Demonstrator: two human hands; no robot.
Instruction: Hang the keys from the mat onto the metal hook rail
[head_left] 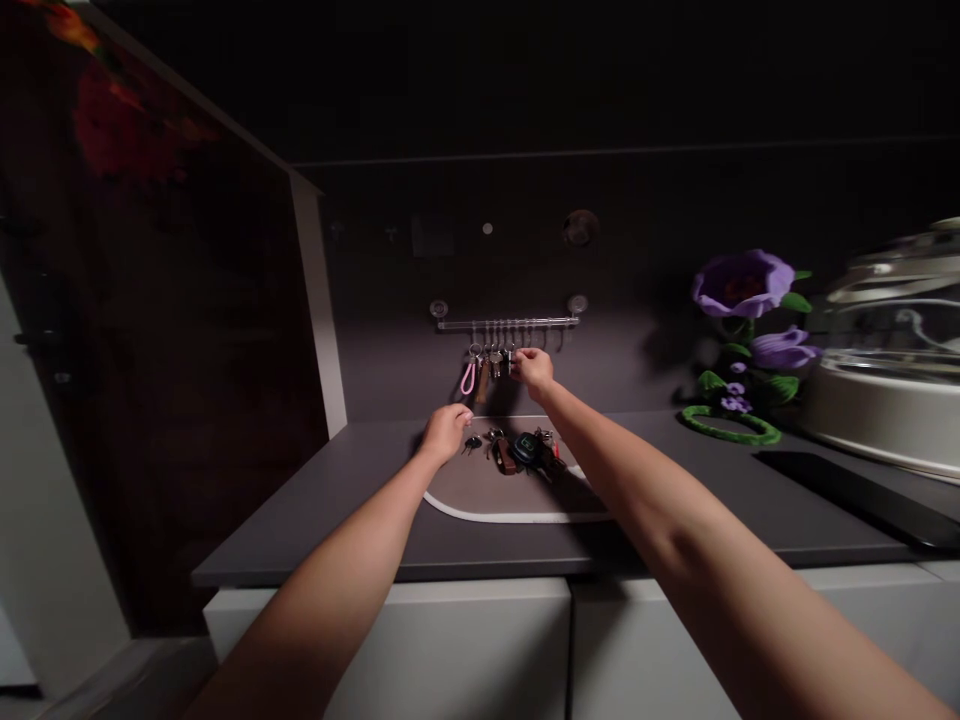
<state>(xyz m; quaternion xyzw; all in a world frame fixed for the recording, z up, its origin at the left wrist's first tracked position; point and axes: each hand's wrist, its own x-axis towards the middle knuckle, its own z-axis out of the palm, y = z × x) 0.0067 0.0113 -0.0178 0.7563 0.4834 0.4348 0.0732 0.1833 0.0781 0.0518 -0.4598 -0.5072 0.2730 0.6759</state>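
Observation:
My right hand (534,370) is raised to a clear hook rail (510,323) on the wall, its fingers pinched at a small metal key (509,362) on the right of the hanging row. Left of it hang several key rings, among them a pink strap loop (468,378) and a brown leather fob (482,382). My left hand (445,432) hovers low over the left side of a mat (480,500), fingers closed; whether they hold anything is hidden. Near it lie a small dark key bunch (472,443), a brown key case (505,457) and a round black object (526,447).
The mat lies on a dark counter (300,530) above white cabinets (480,640). At the right stand purple artificial flowers (742,285) with a green ring base, a white container with a clear cover (885,400) and a flat black object (847,495). A dark door (187,400) is left.

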